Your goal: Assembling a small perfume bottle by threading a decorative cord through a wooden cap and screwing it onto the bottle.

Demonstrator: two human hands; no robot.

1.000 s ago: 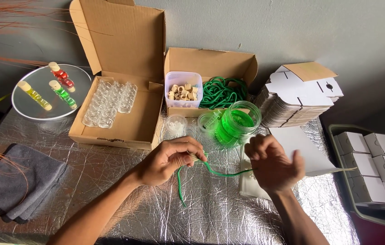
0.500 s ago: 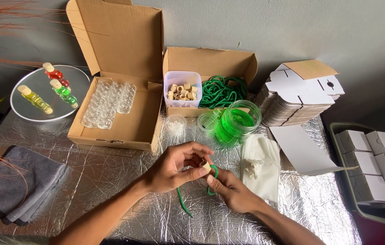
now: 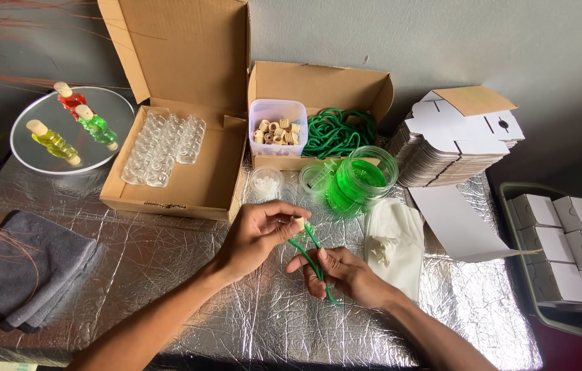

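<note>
The left hand (image 3: 260,233) pinched a small cork-topped bottle (image 3: 300,223), apparently, above the foil-covered table (image 3: 167,275). The right hand (image 3: 342,275) closed loosely around a green cord (image 3: 311,257) running up to the bottle. Behind stood 1 jar of green liquid (image 3: 366,180).

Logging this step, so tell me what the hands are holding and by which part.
Left hand pinches a small corked bottle at its top; right hand grips the green cord near its lower end.
</note>
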